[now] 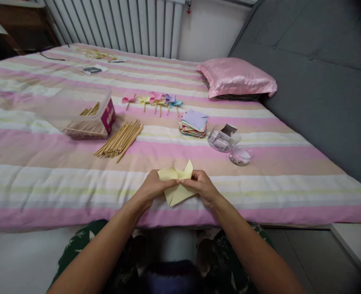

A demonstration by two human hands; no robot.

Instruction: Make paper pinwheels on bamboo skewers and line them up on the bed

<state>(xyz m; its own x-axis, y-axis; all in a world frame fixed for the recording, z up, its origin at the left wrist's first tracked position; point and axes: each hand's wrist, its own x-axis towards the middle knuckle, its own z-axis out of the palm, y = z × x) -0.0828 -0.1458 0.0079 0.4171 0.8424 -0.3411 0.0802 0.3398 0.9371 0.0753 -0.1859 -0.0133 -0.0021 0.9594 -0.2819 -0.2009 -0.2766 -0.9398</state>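
A pale yellow folded paper (177, 183) is held over the near edge of a striped bed (45, 179). My left hand (154, 188) pinches its left side and my right hand (203, 187) pinches its right side, fingertips meeting at the paper's middle. Flaps stick out above and below my fingers. Farther back lie a loose bundle of wooden sticks (120, 139), a stack of coloured paper squares (194, 123), and a row of several finished paper pinwheels (154, 100) on sticks.
A clear plastic box (85, 112) holding more sticks sits at the left. A small clear container (221, 139) and a round lid with tiny pieces (240, 156) lie right of the paper stack. A pink pillow (237, 77) rests by a grey sofa back (321, 81).
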